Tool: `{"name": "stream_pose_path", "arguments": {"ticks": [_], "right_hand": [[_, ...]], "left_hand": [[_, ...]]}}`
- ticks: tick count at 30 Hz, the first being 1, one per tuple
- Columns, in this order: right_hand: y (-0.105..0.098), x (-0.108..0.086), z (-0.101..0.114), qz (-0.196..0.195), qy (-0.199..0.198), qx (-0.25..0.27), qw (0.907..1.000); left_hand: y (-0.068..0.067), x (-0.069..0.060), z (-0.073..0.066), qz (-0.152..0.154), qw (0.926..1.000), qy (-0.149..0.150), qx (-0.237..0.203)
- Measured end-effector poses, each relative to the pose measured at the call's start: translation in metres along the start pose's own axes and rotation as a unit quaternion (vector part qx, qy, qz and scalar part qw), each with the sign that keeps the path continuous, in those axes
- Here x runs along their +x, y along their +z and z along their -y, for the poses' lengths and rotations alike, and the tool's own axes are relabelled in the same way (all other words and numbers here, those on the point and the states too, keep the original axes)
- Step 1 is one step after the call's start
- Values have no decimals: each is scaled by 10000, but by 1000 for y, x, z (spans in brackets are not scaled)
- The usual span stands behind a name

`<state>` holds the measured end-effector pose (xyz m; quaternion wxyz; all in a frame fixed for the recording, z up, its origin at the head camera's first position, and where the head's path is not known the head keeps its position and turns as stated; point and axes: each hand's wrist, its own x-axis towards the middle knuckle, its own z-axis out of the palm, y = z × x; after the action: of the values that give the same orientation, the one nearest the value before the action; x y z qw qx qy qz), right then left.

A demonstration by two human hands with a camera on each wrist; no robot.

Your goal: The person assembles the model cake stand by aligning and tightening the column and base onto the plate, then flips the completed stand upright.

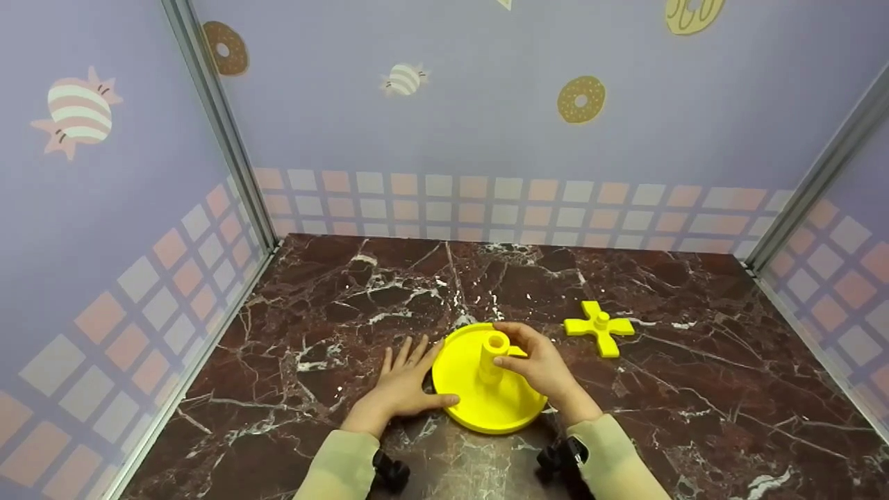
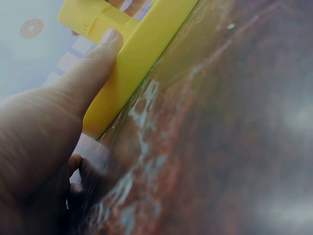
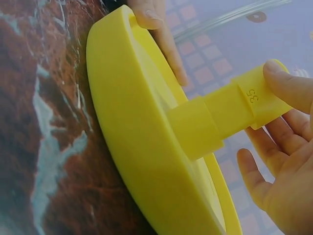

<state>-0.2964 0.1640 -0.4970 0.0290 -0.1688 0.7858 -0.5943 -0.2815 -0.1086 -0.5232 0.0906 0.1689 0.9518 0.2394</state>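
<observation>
A round yellow dish with a raised rim lies on the tabletop. From its middle rises a yellow post, topped by a hollow yellow tube marked with digits. My right hand pinches this tube between thumb and fingers; a narrower stretch of post shows beneath it in the right wrist view. My left hand lies at the dish's left side with fingers spread straight, its thumb touching the rim. To the right, apart from both hands, is a yellow cross-shaped piece with a short upright peg.
The dark red marbled tabletop carries everything. Patterned lilac panels stand at the back, left and right, with metal corner posts. Black devices sit at both wrists.
</observation>
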Motion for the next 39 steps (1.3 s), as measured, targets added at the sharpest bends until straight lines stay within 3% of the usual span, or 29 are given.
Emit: {"name": "stream_pose_path", "arguments": {"ticks": [14,39], "right_hand": [[2,0,-1,-94,-153,-218,9996],[5,-1,0,-226,-200,-166,9994]], "left_hand": [[-2,-1,-3,29,9999,-46,125],[-1,-1,-6,23,9994,-60,337]]}}
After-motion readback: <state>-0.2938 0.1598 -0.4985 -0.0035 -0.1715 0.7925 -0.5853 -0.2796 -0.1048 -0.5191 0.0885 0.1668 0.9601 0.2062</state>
